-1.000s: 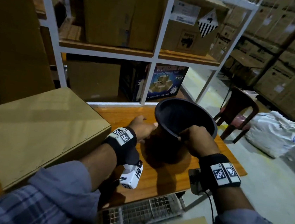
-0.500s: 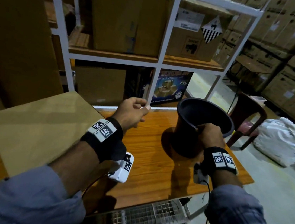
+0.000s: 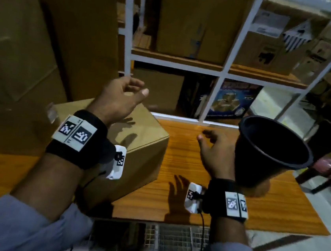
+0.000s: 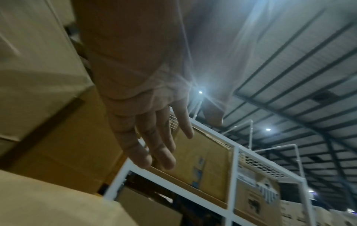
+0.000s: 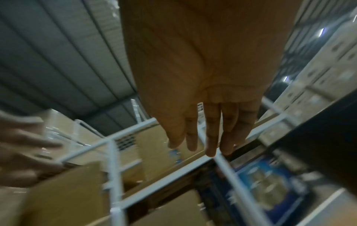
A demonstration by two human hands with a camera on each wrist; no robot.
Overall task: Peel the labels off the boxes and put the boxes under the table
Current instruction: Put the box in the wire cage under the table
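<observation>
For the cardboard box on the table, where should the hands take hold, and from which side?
Likely the cardboard box by its two opposite vertical sides, left hand and right hand coming from above: it lies flat on the table, nothing on top, both hands empty.

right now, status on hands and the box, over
Left hand and right hand both empty, fingers loose. Cardboard box on table, untouched. Black bucket stands right of it.

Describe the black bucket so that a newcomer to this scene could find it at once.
Start at the orange wooden table in front of the white shelf rack. The black bucket stands at its right end, beside the right hand. It is the only round, dark, open-topped thing among square brown cartons.
</observation>
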